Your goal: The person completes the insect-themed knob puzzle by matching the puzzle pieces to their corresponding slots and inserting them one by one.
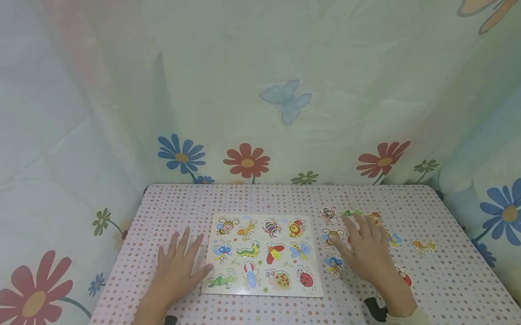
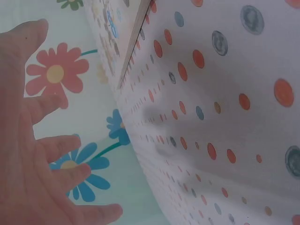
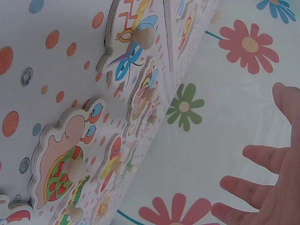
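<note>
A flat wooden puzzle board (image 1: 262, 238) with rows of printed insects lies mid-table. My left hand (image 1: 179, 273) is over the table at its left edge, fingers spread and holding nothing. In the left wrist view, that hand (image 2: 51, 154) is raised off the cloth. Right of the board, my right hand (image 1: 368, 248) spreads its fingers above loose knobbed puzzle pieces, hiding some. Among them are a spider piece (image 1: 328, 215), a blue mosquito piece (image 1: 333, 265) and a snail piece (image 3: 70, 159). The right wrist view shows the right hand (image 3: 272, 173) apart from the pieces.
A wasp-like piece (image 1: 425, 247) lies farther right, and a red piece (image 1: 405, 277) shows beside the right wrist. The table has a dotted cloth (image 1: 264, 320). Flower-printed curtains (image 1: 217, 84) hang behind it and on both sides.
</note>
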`<state>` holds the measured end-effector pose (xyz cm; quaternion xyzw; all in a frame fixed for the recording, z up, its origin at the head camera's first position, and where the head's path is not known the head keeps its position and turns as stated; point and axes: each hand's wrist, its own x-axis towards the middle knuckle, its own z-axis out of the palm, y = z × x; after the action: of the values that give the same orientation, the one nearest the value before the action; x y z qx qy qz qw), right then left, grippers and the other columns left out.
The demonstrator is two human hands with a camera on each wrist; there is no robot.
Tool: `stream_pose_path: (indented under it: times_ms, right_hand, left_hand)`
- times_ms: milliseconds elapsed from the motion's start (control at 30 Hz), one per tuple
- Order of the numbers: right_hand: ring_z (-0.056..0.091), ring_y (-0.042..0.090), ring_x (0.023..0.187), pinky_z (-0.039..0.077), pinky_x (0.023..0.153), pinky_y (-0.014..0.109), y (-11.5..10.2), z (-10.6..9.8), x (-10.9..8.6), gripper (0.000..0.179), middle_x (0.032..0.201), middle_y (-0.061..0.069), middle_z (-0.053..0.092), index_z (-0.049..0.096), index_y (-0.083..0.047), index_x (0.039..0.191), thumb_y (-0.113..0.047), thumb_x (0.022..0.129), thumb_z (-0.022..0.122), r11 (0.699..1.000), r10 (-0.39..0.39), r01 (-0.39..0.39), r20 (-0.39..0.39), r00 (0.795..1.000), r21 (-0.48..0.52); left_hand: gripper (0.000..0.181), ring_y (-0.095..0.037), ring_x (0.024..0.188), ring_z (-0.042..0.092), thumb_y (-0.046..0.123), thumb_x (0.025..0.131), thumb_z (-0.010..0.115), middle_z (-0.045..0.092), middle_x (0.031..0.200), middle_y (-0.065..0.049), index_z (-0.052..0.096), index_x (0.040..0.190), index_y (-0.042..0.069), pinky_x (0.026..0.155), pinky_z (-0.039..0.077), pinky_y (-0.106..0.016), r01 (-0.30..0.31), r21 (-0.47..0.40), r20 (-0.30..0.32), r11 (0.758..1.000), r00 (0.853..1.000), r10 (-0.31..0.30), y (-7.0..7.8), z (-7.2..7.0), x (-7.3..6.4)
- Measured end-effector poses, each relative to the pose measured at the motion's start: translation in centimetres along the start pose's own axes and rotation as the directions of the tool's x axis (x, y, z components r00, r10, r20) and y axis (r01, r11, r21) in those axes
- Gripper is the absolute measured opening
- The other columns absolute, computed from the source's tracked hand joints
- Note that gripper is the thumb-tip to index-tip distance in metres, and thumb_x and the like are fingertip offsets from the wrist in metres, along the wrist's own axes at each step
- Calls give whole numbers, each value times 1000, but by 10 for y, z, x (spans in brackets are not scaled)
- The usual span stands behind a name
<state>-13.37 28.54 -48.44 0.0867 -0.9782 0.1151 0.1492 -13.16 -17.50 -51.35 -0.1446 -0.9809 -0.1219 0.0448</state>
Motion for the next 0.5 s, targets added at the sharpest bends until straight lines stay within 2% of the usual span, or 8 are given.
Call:
stream_pose_path:
  times_ms: [233,500]
  right_hand:
    - [36,57,129,26,99,79,6,1,1,69,139,33,43,46,-2,143,-36,90,74,999,-46,47,-71,996,22]
    - [48,54,118,39,90,75,15,6,6,72,130,33,51,50,3,137,-32,83,82,994,-108,111,-143,984,15]
  left_hand:
    - [80,-48,146,18,59,93,60,21,162,-22,38,155,13,109,19,-75,1,-18,16,1000,1000,-1,-2,2,-1]
    - [83,-47,146,19,59,94,60,21,162,-21,33,158,14,111,21,-72,39,-80,106,996,994,-30,-5,8,-5]
